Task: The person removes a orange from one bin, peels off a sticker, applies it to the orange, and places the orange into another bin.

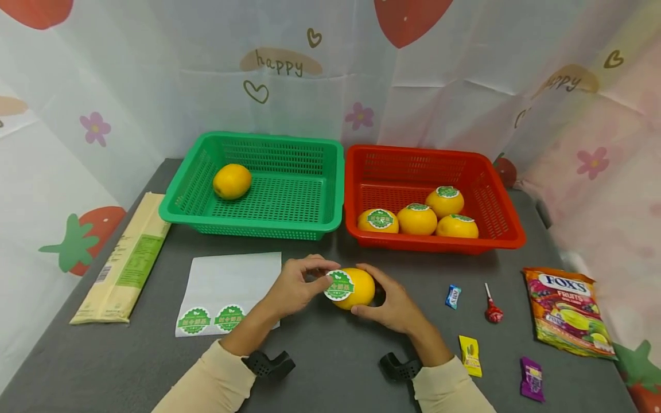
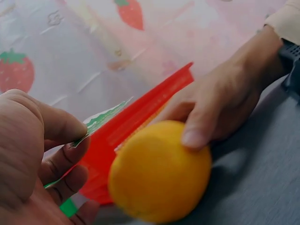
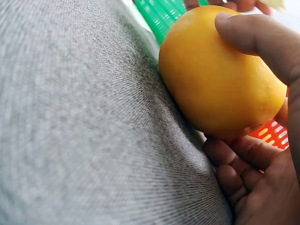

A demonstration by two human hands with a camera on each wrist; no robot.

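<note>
Pinching a round green-and-white sticker (image 1: 339, 285) between thumb and finger, my left hand (image 1: 294, 289) hovers beside a yellow-orange fruit (image 1: 363, 289) above a grey tabletop (image 1: 330, 367), watched by camera from afar. My right hand (image 1: 388, 299) has the fruit from its right side, thumb and fingers curled about it and parted to its width; whether the fruit touches the surface beneath, I cannot tell. What counts, in my judgement, is the gap at the fruit's left: sticker and fruit overlap in the head view, but the left wrist view shows them apart, the sticker tilted nearly edge-on to that camera, the fruit right of it and lower. The right hand is the nearer, being in contact. Almost round, the fruit offers no long axis I can call. Beyond sit a green basket (image 1: 253, 229) and a red basket (image 1: 434, 245).
</note>
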